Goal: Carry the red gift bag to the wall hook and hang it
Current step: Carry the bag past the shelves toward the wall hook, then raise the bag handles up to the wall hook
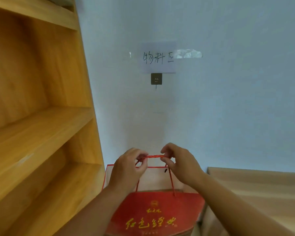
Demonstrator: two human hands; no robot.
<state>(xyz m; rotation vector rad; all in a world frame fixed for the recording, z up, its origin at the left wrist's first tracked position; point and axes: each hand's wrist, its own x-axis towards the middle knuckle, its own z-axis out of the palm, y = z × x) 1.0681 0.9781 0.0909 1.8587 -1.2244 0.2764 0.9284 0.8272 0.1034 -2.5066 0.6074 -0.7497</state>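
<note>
You held the red gift bag (157, 213) low before the wall, well below the wall hook (156, 79). Your left hand (128, 169) and right hand (179, 162) each pinched the rope handle (155, 156), stretched taut between them. Best to lift that span above the hook's tip, then lower.

Soft, even daylight fills the scene, with no hard shadows; the pale blue-white painted wall (228, 82) reads cool and slightly dim toward the right. A patch of glare whitens the clear tape (188, 54) beside the white paper sign with black handwriting (157, 57). The small grey square metal wall hook (156, 79) throws only a faint shadow below it. The whole picture is a little soft, with smeared fine detail. Wide-angle distortion bends and slants the orange-brown wooden shelf unit (41, 99) on the left, and edges look stretched.
</note>
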